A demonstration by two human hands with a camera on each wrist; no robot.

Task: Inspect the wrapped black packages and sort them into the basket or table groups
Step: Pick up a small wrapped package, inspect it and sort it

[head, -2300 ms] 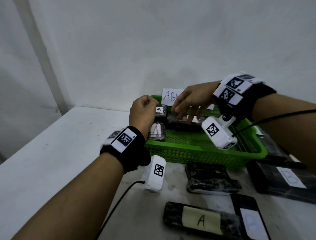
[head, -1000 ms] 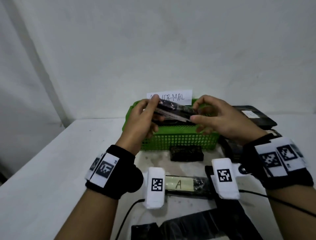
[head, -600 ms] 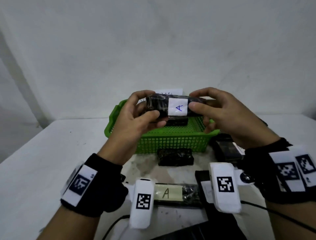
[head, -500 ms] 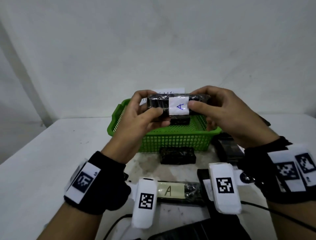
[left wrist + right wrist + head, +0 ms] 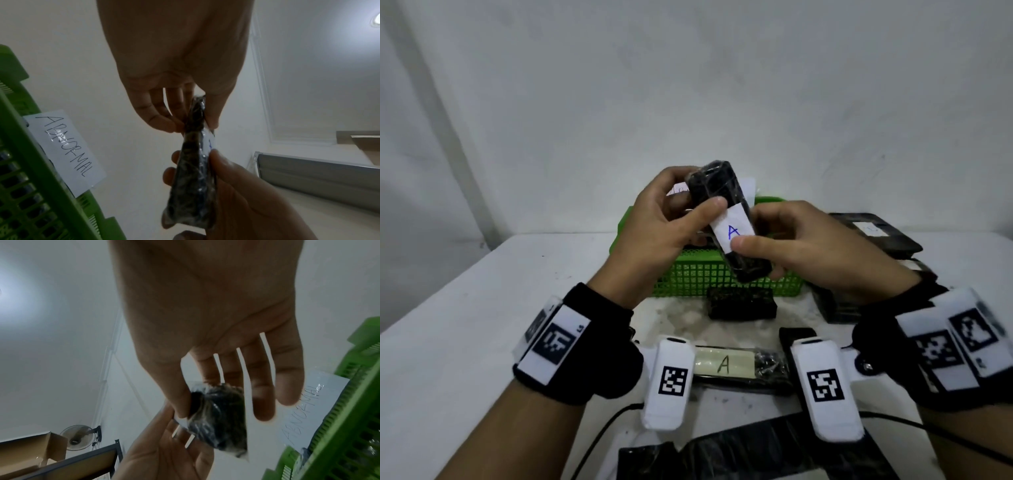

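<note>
I hold a wrapped black package [image 5: 717,192] with a white label marked "A" above the green basket [image 5: 702,274]. It stands tilted, top end leaning left. My left hand [image 5: 690,212] pinches its upper half, thumb on the front next to the label. My right hand [image 5: 756,236] pinches the lower half, thumb at the label's bottom edge. In the left wrist view the package [image 5: 195,170] shows edge-on between both hands. In the right wrist view its crinkled end [image 5: 222,418] sits between thumb and fingers.
A paper sign reading "ABNORMAL" [image 5: 65,149] is fixed to the basket's far rim. On the white table lie a small black package [image 5: 741,303], a long one labelled "A" [image 5: 739,365], a dark stack [image 5: 873,233] at the right, and more black wrapping [image 5: 756,452] near me.
Both hands lifted the package out of the basket and held it level with the label facing me. Since then it has turned from level to steeply tilted.
</note>
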